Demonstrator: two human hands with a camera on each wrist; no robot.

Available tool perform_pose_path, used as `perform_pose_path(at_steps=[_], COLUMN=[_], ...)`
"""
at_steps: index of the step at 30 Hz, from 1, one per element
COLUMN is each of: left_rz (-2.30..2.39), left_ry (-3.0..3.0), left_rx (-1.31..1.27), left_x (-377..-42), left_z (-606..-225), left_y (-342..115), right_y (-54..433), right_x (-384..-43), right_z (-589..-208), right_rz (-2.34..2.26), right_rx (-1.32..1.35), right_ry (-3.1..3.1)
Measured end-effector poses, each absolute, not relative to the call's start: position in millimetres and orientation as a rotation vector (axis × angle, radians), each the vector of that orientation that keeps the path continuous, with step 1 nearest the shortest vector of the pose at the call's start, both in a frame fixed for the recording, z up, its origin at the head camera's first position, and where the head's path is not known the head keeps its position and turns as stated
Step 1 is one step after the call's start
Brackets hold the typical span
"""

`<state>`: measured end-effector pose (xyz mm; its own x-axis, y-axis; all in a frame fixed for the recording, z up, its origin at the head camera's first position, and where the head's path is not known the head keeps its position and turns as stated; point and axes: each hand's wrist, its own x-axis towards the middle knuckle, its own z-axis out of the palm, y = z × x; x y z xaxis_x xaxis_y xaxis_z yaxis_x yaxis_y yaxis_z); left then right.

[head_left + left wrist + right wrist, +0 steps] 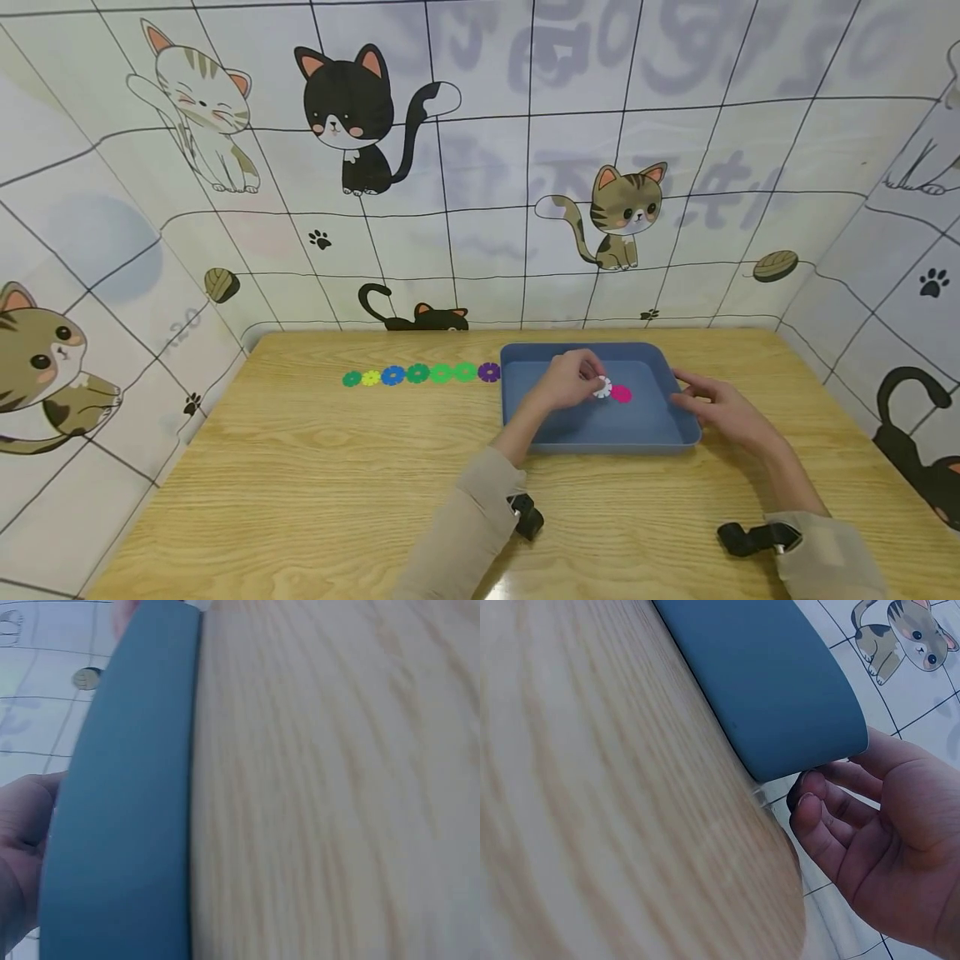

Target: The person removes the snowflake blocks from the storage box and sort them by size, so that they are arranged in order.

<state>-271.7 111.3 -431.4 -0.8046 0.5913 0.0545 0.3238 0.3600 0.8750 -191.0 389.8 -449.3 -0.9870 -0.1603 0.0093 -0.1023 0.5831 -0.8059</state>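
My left hand [570, 380] reaches over the blue tray [615, 448] and pinches a white notched plastic disc [603, 387] between thumb and fingertips. Right beside that disc is a bright pink disc [622, 394]; whether the two touch is unclear. At the tray's right side, my right hand [726, 412] holds the rim, its thumb over the edge. In the right wrist view its other fingers [825, 817] curl loosely by the tray's corner. The left wrist view shows the tray wall [127, 795] covering most of the left hand [26, 840].
Left of the tray, a row of several notched discs [417, 373] in greens, yellow, blue and purple lies across the wooden table [315, 492]. The purple disc [489, 372] sits close against the tray's left wall. A cat-print backdrop [487, 167] stands behind and on both sides.
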Motion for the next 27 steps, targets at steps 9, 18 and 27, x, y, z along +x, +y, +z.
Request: perform_pose_path(at_steps=[9,18,27], left_rz=[1.549,1.762,1.881], left_ry=[2.282,2.223,2.315], left_rx=[0.848,0.753,0.593], left_x=[-267.8,-274.2,-284.1], left_z=[-414.1,-415.5,-416.4], left_y=[63.1,5.7,-70.3], right_y=[391.4,392.6,394.2], right_x=[-191.5,-191.4,-191.7], right_z=[-451.2,-452.6,-455.3], right_rz=[-1.429,-1.435,-1.455], right_rx=[-0.228,-0.235,-0.247], right_ry=[2.713,2.706,2.702])
